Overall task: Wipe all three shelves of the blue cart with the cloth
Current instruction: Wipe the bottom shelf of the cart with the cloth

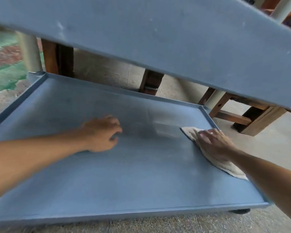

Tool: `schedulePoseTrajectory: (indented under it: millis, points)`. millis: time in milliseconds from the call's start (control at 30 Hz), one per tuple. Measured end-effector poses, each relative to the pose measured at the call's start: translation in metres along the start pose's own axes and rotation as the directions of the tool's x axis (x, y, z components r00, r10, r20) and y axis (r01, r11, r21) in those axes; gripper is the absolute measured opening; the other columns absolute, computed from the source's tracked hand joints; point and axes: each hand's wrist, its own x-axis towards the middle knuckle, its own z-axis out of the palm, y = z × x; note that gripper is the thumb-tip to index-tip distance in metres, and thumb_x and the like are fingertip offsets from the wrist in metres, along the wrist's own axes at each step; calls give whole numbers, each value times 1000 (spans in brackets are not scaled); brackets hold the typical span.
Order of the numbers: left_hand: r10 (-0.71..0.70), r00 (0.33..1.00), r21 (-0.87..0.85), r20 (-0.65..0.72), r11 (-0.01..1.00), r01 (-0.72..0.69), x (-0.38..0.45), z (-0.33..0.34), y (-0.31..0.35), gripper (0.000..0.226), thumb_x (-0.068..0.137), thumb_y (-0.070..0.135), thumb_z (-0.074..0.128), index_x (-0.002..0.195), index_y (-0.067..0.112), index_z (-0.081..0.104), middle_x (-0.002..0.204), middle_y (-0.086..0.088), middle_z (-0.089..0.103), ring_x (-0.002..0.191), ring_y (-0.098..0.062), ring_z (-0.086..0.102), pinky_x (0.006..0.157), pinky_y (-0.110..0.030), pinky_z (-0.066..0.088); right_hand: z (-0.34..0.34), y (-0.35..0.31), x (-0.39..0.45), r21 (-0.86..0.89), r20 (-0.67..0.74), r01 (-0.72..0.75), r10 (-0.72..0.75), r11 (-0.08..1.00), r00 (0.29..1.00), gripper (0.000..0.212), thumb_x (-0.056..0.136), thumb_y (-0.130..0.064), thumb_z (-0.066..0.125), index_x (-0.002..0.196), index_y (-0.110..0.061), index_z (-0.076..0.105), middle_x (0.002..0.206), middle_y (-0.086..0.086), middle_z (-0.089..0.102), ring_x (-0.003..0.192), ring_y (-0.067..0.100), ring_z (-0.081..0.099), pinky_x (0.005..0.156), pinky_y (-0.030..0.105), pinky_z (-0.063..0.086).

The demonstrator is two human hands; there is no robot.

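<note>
The cloth (208,153), a pale beige towel, lies flat on a lower shelf (107,174) of the blue cart, close along the shelf's right edge and reaching from near the far right corner back toward the middle of that edge. The right hand (215,145) lies on top of it, palm down, fingers straight and slightly spread, pressing the cloth against the shelf surface; one corner of the cloth sticks out beyond the fingertips toward the far edge, and a longer fringed end trails out behind the wrist toward the near right corner.

The left hand (104,133) is over the middle of the same shelf, well apart from the cloth. Its fingers are loosely curled downward with nothing in them; the fingertips seem to touch the shelf, though motion blur makes that contact hard to confirm.

The shelf is a shallow blue tray with a raised rim all round. A second blue shelf (158,39) of the cart crosses the upper part of the view above it, its surface speckled with small pale marks. Pale cylindrical posts (31,54) join the shelves at the far left and far right corners. A dark caster (238,211) shows under the near right corner.

Beyond the cart stand the wooden legs (259,118) of some furniture on a concrete floor (267,148); to the far left the floor is painted green and red. No brand, label or writing can be read anywhere.
</note>
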Motion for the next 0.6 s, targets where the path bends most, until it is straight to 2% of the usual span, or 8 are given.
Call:
schedulePoseTrajectory:
  millis: [67,167,267,333,367,433,500,600]
  points:
    - [-105,988,95,-115,989,116,-25,-4,-39,44,92,41,52,133,26,57,146,-1,46,142,-23,34,114,-38,34,23,0,-12,63,31,64,-66,996,997,53,105,-53,17,147,-34,45,153,-5,46,143,22,37,119,45,25]
    - [-380,909,160,-171,899,407,-59,-6,-86,57,91,44,54,144,24,47,157,-14,28,147,-34,22,118,-44,24,31,-4,-10,35,114,24,-28,999,993,58,106,-48,11,158,-30,28,166,-5,25,152,24,21,124,44,16]
    - [-731,660,23,-173,667,745,-87,1,-110,72,92,54,45,151,19,23,156,-20,11,142,-38,20,110,-48,29,30,-18,-6,60,171,-118,106,991,980,60,104,-55,5,161,-36,13,169,2,17,153,30,16,123,48,16]
    - [-865,495,-124,-77,501,856,-96,5,-116,79,92,60,40,152,14,19,149,-24,23,135,-41,33,102,-47,35,24,-32,-9,121,149,-234,215,965,965,68,99,-64,-1,159,-38,14,167,7,22,151,34,22,122,53,19]
    - [-887,459,-148,-49,461,875,-100,7,-118,79,90,64,39,148,12,26,142,-25,34,129,-42,40,98,-46,38,21,-42,-11,133,144,-291,272,947,951,73,94,-69,-5,158,-39,15,166,8,23,151,35,23,123,54,17]
    - [-885,460,-163,-77,466,870,-104,10,-120,76,86,69,41,134,10,44,126,-24,47,118,-42,48,91,-45,40,16,-59,-14,73,177,-397,380,915,908,85,83,-74,-19,157,-42,8,169,5,14,155,31,15,124,56,2]
    - [-886,448,-233,-119,463,855,-107,10,-122,76,83,69,45,129,9,46,123,-23,50,115,-43,50,91,-46,41,13,-85,-7,14,206,-482,469,876,859,88,78,-73,-24,158,-42,-2,171,-1,1,157,26,2,123,55,-11]
    - [-893,434,-280,-120,450,848,-109,12,-122,83,83,70,47,140,11,37,129,-21,49,119,-42,50,90,-47,42,12,-134,15,394,237,-630,588,669,773,65,98,-56,10,158,-32,19,169,12,8,154,25,10,123,48,-2]
